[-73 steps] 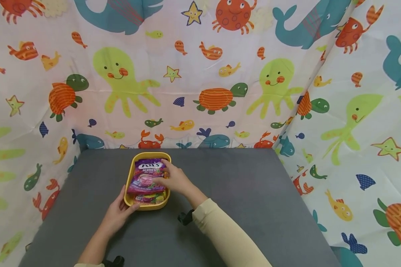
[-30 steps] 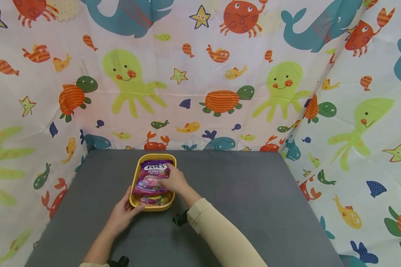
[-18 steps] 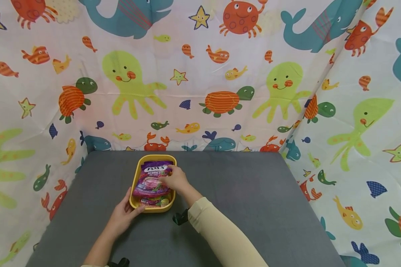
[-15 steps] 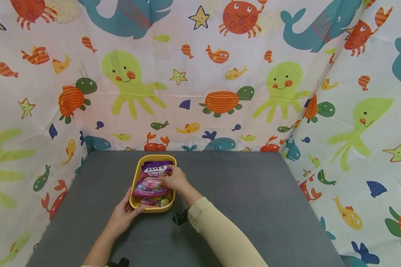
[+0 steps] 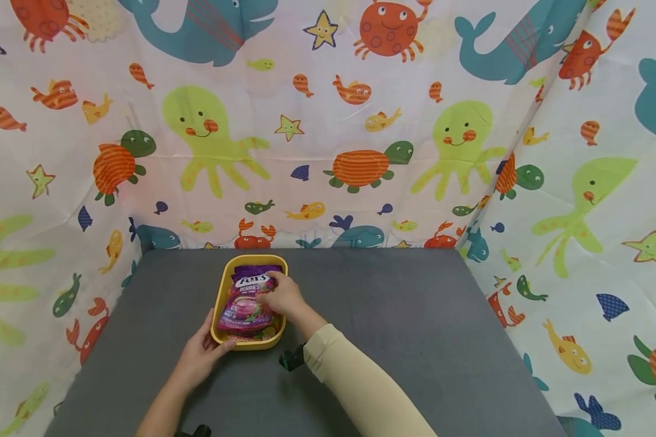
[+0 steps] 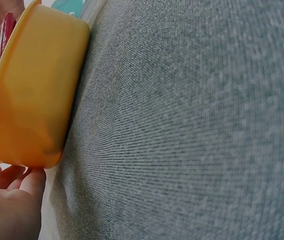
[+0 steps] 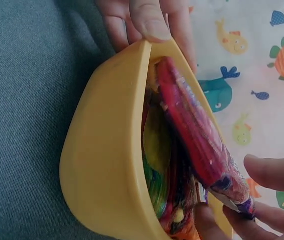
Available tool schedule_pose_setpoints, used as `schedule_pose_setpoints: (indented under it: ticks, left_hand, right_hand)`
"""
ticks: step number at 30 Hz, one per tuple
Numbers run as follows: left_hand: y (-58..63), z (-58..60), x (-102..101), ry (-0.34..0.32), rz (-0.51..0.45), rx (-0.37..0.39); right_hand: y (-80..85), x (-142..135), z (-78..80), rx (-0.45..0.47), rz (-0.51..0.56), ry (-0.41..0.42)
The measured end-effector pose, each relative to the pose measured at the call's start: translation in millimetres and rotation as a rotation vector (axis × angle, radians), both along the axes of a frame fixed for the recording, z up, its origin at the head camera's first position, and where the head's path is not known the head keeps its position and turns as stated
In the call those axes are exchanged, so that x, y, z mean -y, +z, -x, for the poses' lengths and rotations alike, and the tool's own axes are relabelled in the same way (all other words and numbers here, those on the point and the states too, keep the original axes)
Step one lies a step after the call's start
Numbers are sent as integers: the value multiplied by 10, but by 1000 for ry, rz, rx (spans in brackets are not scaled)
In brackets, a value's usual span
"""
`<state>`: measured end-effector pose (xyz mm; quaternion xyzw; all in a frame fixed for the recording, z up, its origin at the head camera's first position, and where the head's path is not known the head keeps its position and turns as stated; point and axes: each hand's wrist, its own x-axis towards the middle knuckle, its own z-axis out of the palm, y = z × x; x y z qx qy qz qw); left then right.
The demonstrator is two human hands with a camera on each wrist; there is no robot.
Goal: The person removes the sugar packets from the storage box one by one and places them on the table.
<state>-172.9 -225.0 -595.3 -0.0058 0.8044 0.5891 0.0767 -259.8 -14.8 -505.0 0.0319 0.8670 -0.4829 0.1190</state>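
A yellow plastic tub (image 5: 221,291) with rounded corners stands on the table. My left hand (image 5: 198,353) grips its near left corner, thumb over the rim and fingers against the outer wall, as the left wrist view also shows with the hand (image 6: 14,205). Inside the tub is a purple bag of Fox's Berries candy (image 5: 246,308). My right hand (image 5: 286,298) pinches this bag by its right edge. In the right wrist view the bag (image 7: 196,132) tilts up at an angle, partly out of the tub. More colourful candy packets (image 7: 164,185) lie beneath it.
A dark grey cloth (image 5: 393,328) covers the table around the tub. Behind and at the sides hang white curtains (image 5: 317,176) printed with sea animals. Dark wrist mounts (image 5: 291,359) sit at the wrists, the right one close to the tub.
The right hand has closed its fingers on the purple bag and tilted it. Its near end has shifted toward the person, covering more of the packet below. The left hand keeps its hold on the tub.
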Motion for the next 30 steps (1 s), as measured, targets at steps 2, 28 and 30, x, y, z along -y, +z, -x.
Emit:
schedule_pose_setpoints:
  ticks: [2, 28, 30]
  left_hand:
    - [4, 2, 0, -4, -3, 4]
    - [-28, 2, -21, 15, 4, 7]
    - [-14, 0, -25, 17, 1, 15]
  right_hand:
    - [10, 14, -8, -16, -3, 10]
    - [-92, 53, -33, -92, 82, -20]
    - [-95, 54, -36, -86, 80, -19]
